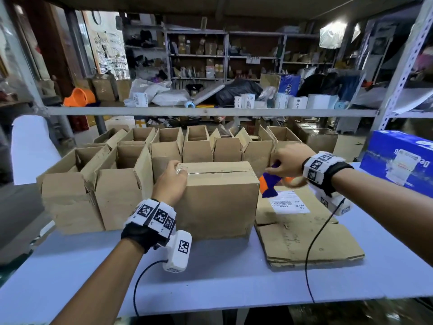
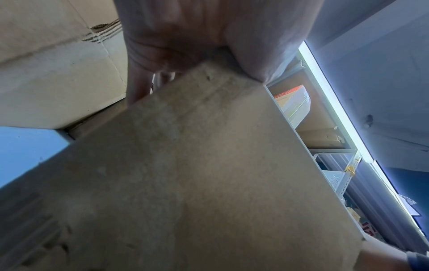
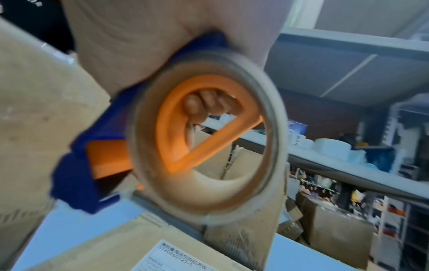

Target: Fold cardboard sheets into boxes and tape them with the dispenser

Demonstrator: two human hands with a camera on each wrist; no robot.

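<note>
A closed cardboard box stands on the blue table, a strip of clear tape running along its top seam. My left hand grips the box's upper left corner, thumb on the near face and fingers over the top; in the left wrist view the box face fills the frame below that hand. My right hand holds the blue and orange tape dispenser just off the box's right end. The right wrist view shows that hand wrapped round the dispenser, fingers through the tape roll.
Several open folded boxes stand in rows left of and behind the taped box. A stack of flat cardboard sheets with a white label lies to the right. A blue carton sits at far right. A metal shelf rail crosses above.
</note>
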